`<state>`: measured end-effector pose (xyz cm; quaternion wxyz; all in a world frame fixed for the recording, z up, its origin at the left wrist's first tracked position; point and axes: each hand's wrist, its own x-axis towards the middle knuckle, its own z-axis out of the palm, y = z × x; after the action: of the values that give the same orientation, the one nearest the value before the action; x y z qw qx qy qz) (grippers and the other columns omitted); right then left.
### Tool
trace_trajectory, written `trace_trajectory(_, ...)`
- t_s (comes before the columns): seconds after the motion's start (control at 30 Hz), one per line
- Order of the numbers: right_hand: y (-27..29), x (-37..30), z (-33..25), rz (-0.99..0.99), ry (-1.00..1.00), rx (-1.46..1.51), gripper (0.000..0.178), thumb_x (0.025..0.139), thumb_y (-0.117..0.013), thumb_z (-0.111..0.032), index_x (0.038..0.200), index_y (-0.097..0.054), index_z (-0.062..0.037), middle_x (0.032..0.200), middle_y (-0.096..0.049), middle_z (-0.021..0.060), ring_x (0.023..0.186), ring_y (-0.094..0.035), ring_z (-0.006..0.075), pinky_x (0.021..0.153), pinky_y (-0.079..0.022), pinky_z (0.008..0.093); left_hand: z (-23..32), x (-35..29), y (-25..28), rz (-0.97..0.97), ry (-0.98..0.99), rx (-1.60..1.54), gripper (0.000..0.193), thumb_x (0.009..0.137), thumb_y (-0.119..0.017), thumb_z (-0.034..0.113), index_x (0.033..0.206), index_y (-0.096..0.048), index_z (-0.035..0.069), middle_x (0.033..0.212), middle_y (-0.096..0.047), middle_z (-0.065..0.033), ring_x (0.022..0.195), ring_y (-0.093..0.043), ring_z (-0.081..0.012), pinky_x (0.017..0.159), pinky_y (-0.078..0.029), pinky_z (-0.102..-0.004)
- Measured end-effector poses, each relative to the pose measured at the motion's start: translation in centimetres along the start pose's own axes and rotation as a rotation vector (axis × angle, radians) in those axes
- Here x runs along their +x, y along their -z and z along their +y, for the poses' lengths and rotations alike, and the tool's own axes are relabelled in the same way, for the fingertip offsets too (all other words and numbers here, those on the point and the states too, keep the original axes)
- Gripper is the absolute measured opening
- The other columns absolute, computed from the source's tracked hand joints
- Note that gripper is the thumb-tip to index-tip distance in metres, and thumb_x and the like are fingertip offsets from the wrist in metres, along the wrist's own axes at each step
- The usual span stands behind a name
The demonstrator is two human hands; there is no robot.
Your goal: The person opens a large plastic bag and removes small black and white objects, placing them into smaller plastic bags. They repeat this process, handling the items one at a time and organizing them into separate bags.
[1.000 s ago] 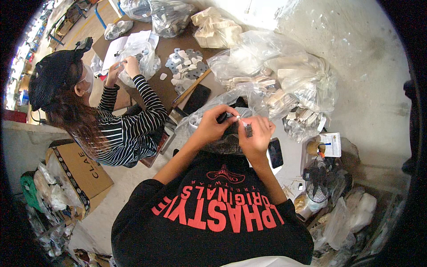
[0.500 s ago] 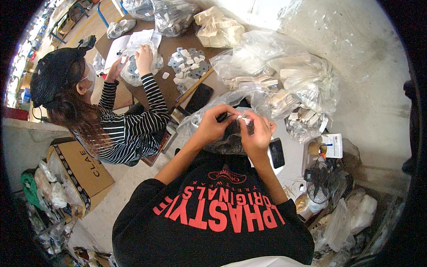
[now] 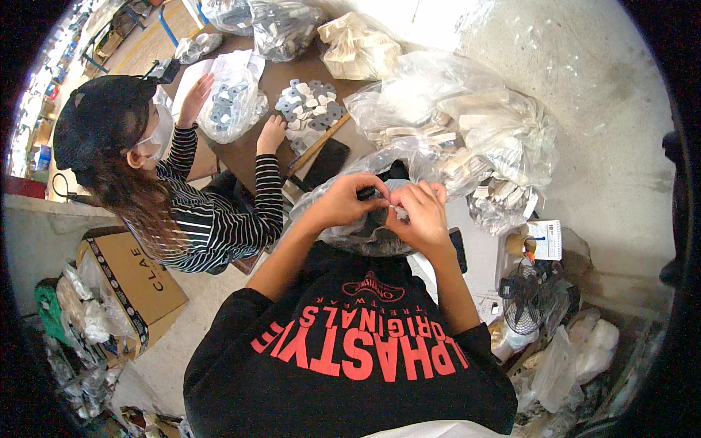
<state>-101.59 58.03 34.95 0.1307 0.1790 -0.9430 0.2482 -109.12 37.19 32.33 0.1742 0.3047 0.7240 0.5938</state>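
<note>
Over a clear plastic bag (image 3: pixel 369 239) with dark contents, my two hands meet at the fingertips. My left hand (image 3: pixel 347 202) is closed, and a small black piece (image 3: pixel 367 193) shows between its fingers; its kind is not clear. Closed too, my right hand (image 3: pixel 421 217) pinches a small whitish bit (image 3: pixel 400 212), mostly hidden by the fingers. The bag's mouth spreads open beyond my hands.
At left a co-worker (image 3: pixel 193 219) in stripes sits by a bag of grey and white pieces (image 3: pixel 232 109) and a loose pile (image 3: pixel 310 106). Large clear bags (image 3: pixel 504 131) lie at right, near a phone (image 3: pixel 458 250) and a fan (image 3: pixel 522 303). A dark phone-like slab (image 3: pixel 326 162) lies ahead.
My right hand has turned inward, its fingers now covering most of the white bit. The co-worker's hands have parted, one now at the loose pile, the other raised beside the bag.
</note>
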Motion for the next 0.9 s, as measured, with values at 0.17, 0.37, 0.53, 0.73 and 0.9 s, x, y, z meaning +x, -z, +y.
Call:
trace_trajectory(0.17, 1.0, 0.8, 0.2, -0.101, 0.042, 0.075, 0.018, 0.086, -0.074, -0.016, 0.102, -0.065, -0.0145, 0.098, -0.065, 0.0038, 0.099, -0.062, 0.0275, 0.097, -0.039, 0.0471, 0.1, 0.5, 0.8, -0.056, -0.112, 0.144, 0.014, 0.089, -0.078, 0.004, 0.101, -0.071, 0.005, 0.101, -0.074, -0.0113, 0.098, -0.069, -0.0258, 0.088, -0.052, -0.037)
trace_trajectory(0.37, 2.1, 2.1, 1.8, -0.172, 0.082, 0.314, 0.014, 0.09, -0.071, -0.013, 0.102, -0.064, -0.0124, 0.094, -0.064, 0.0061, 0.094, -0.062, 0.03, 0.089, -0.043, 0.0451, 0.0, 0.3, 0.6, -0.036, -0.041, 0.045, 0.014, 0.091, -0.075, 0.003, 0.103, -0.069, 0.004, 0.1, -0.073, -0.0108, 0.095, -0.067, -0.0237, 0.088, -0.051, -0.036)
trace_trajectory(0.53, 2.1, 3.0, 1.8, -0.154, 0.156, 0.322, 0.016, 0.088, -0.074, -0.011, 0.098, -0.062, -0.0121, 0.092, -0.063, 0.0057, 0.09, -0.062, 0.0303, 0.079, -0.044, 0.0446, -0.5, 0.1, 0.0, -0.002, 0.028, -0.03, 0.011, 0.094, -0.072, 0.003, 0.104, -0.068, 0.003, 0.096, -0.071, -0.0074, 0.092, -0.063, -0.0177, 0.088, -0.05, -0.0342)
trace_trajectory(0.73, 1.1, 3.1, 1.1, -0.165, 0.101, 0.209, 0.018, 0.085, -0.077, -0.012, 0.094, -0.061, -0.0125, 0.089, -0.062, 0.0046, 0.091, -0.061, 0.0292, 0.084, -0.043, 0.0442, -0.9, -0.3, -0.2, 0.066, 0.11, -0.092, 0.014, 0.094, -0.073, 0.005, 0.107, -0.068, 0.003, 0.102, -0.072, -0.0077, 0.099, -0.066, -0.018, 0.094, -0.051, -0.0337)
trace_trajectory(0.9, -0.4, 2.0, 0.3, -0.001, 0.062, 0.128, 0.017, 0.086, -0.077, -0.014, 0.096, -0.063, -0.0128, 0.09, -0.062, 0.0046, 0.093, -0.061, 0.029, 0.087, -0.041, 0.044, 0.6, -0.3, 0.8, 0.114, -0.103, 0.228, 0.015, 0.09, -0.075, 0.005, 0.103, -0.067, 0.004, 0.101, -0.07, -0.0133, 0.099, -0.069, -0.0295, 0.092, -0.053, -0.0377)
